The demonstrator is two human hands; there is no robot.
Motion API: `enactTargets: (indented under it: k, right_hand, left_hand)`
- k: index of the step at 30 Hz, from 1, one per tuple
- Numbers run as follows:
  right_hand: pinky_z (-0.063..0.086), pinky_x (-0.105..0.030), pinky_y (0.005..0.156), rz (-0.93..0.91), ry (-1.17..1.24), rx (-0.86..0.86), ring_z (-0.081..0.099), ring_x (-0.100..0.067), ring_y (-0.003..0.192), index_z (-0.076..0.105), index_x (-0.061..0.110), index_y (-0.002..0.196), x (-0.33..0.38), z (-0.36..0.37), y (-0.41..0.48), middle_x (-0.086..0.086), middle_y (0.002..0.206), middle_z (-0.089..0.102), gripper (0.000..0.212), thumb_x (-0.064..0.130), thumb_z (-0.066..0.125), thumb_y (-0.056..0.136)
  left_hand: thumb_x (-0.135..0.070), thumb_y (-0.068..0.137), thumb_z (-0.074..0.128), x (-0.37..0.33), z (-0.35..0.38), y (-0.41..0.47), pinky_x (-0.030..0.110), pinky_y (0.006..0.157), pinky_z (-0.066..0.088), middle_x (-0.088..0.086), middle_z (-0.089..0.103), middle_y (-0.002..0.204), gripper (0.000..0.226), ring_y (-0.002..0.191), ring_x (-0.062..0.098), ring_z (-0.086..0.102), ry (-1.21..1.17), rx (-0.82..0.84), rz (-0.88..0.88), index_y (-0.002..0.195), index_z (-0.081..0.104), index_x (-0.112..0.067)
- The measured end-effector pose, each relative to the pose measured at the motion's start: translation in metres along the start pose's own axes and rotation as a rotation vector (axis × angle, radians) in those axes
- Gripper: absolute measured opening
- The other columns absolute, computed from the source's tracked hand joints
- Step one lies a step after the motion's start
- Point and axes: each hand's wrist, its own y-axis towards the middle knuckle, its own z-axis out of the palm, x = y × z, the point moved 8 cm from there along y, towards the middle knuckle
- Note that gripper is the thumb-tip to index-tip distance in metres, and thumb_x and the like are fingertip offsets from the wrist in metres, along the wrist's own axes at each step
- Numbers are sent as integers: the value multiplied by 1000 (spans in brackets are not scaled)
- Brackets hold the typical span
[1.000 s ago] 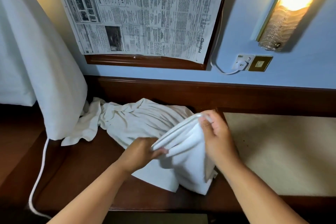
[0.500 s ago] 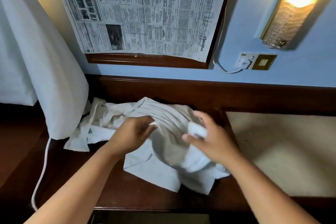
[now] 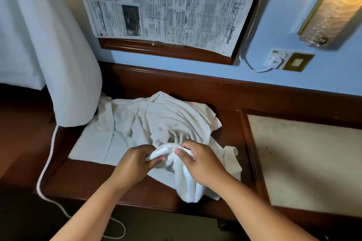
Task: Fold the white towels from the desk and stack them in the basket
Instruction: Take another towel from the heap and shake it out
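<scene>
Presently both forearms reach in over the near edge of the desk (image 3: 88,178). The left hand (image 3: 135,164) is curled, thumb and fingers pinching a bunched fold of the white towel (image 3: 188,182). The right hand (image 3: 203,162) grips the same bunch from the other side, thumb on top and fingers curled round the cloth. The two hands nearly touch. The towel trails from this grip down to the desk's near edge and rests on the wood.

Toward the desk's back rail lies a crumpled pile (image 3: 156,119) of white cloth, and the held towel overlaps its front. At the desk's left end a white fabric mass (image 3: 49,45) hangs over the pile's corner, and a white cable (image 3: 47,162) runs down past that end. A beige panel (image 3: 303,162) is inset at the desk's right. On the wall above the desk a newspaper (image 3: 166,6) covers a wooden frame (image 3: 156,49). Right of it are a plug (image 3: 276,59), a brass plate (image 3: 297,62) and a lit wall lamp (image 3: 333,11).
</scene>
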Motion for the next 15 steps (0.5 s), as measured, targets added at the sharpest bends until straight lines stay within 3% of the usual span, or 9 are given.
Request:
enactTargets:
  k: [3,6,9,12,13,15]
  right_hand:
    - [34,-19,62,134,188,-94,44,0,62,55,34,90,-15,-19,-10,16,66,47,16,47,52,100]
    - [41,-29,72,318,457,-259,53,-7,72,65,14,97,-53,-55,-36,10,77,58,34,47,56,98]
    - [49,-42,80,424,967,-524,62,-27,86,64,1,100,-113,-122,-88,-11,90,65,49,48,67,87]
    - [53,-56,94,328,1208,-686,64,-42,114,54,-3,133,-162,-224,-166,-27,126,63,68,48,66,89]
    - [54,-55,94,273,1235,-778,64,-41,116,53,-2,136,-178,-269,-202,-27,130,62,72,51,65,88]
    - [56,-48,93,173,1251,-1017,64,-33,119,57,6,133,-197,-349,-283,-19,132,63,59,49,60,94]
  left_hand:
    - [-29,91,74,25,13,-13,25,54,40,-11,61,65,12,57,7,54,55,-33,-115,80,68,-28]
    - [-24,92,73,33,17,-12,30,57,46,-7,62,79,4,66,10,58,223,-64,-145,95,71,-25]
    - [-42,94,66,15,32,1,36,63,47,-6,58,78,17,75,23,60,502,-64,-138,91,71,-26]
    - [-48,98,55,-52,78,15,43,74,44,0,64,91,24,90,32,60,625,-51,-47,95,69,-28]
    - [-44,100,49,-91,101,18,43,72,41,1,63,89,26,87,33,60,577,-40,27,92,64,-26]
    - [-37,103,40,-194,150,13,43,62,38,-1,56,74,26,70,28,58,334,-30,211,84,49,-23]
